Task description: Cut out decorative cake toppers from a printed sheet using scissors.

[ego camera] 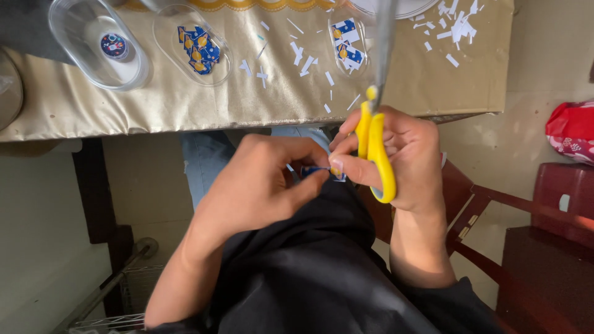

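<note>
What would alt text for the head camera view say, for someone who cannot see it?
Seen from above, a person's right hand holds yellow-handled scissors while the left hand pinches a small blue paper piece beside them. Ahead, a gold tablecloth carries white paper scraps and clear oval dishes with blue cut-outs.

Yellow scissors at centre: glossy, smooth plastic handles, and bright bare metal blades running up toward twelve o'clock. Just to nine o'clock of them, a small blue scrap looks like printed paper. Up at eleven, the tablecloth shows a satiny golden sheen, softly creased. On it sit clear, glossy plastic trays, and matt white paper snippets lie scattered around twelve to one. At six, the dark clothing is matt cloth. At four, the chair looks like polished reddish wood.
</note>
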